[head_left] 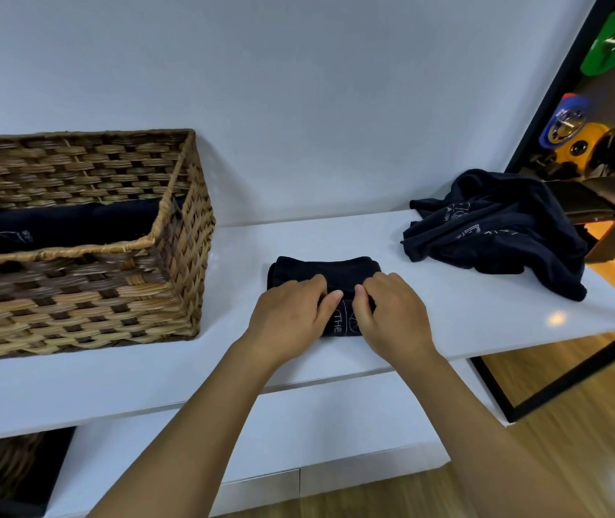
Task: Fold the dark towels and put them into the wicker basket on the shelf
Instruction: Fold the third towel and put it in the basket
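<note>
A small dark towel (326,272), folded into a narrow bundle with white lettering, lies on the white shelf (429,323) in front of me. My left hand (291,312) grips its near left part with curled fingers. My right hand (390,312) grips the near right part the same way, thumbs almost meeting. The wicker basket (85,293) stands at the left on the shelf, with a rolled dark towel (63,228) inside it. A crumpled heap of dark towels (496,233) lies at the shelf's right end.
A white wall rises behind the shelf. A black frame (560,87) borders the shelf on the right, with coloured weight plates (612,43) and a bench (612,203) beyond. A second basket (3,469) sits in the compartment below left. Wooden floor lies to the right.
</note>
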